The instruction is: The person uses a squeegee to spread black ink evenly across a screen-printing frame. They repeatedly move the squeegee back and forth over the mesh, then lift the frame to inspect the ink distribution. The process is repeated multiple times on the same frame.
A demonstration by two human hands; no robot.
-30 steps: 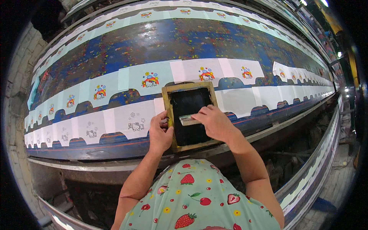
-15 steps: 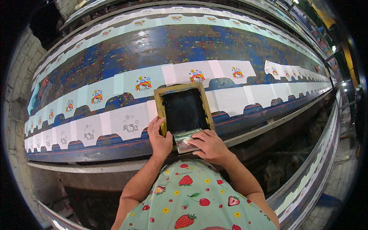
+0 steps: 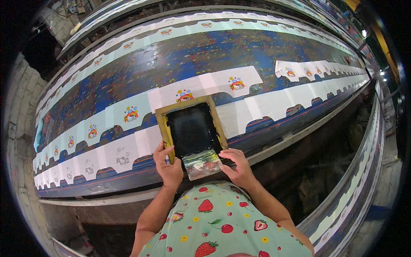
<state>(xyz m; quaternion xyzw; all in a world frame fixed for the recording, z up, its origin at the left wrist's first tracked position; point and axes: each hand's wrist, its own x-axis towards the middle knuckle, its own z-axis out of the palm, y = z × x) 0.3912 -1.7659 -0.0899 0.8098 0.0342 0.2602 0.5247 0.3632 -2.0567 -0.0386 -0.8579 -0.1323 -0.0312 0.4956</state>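
Observation:
A wooden screen-printing frame [image 3: 217, 122] with yellow-stained edges and a dark mesh lies over the near row of white cloth pieces. My left hand [image 3: 169, 168] is closed round the frame's left rail at its near end. A flat, paint-smeared squeegee [image 3: 200, 167] rests across the near end of the mesh and sticks out toward me. At the frame's near right corner, my right hand [image 3: 239, 168] has its fingers on the rail and its thumb beside the squeegee's edge. The cloth under the frame is hidden.
A long, paint-spotted table [image 3: 171, 55] runs across the view. Cloth pieces with colourful rainbow prints [image 3: 131, 114] lie behind the near row. To the left, white pieces carry grey outline prints [image 3: 123, 156]; plain white pieces [image 3: 274, 105] continue right. Another table [image 3: 342, 210] stands at lower right.
My right hand has moved off the squeegee's top to the frame's right edge. The squeegee's face now shows more fully. The view has shifted, so the cloth rows appear farther left.

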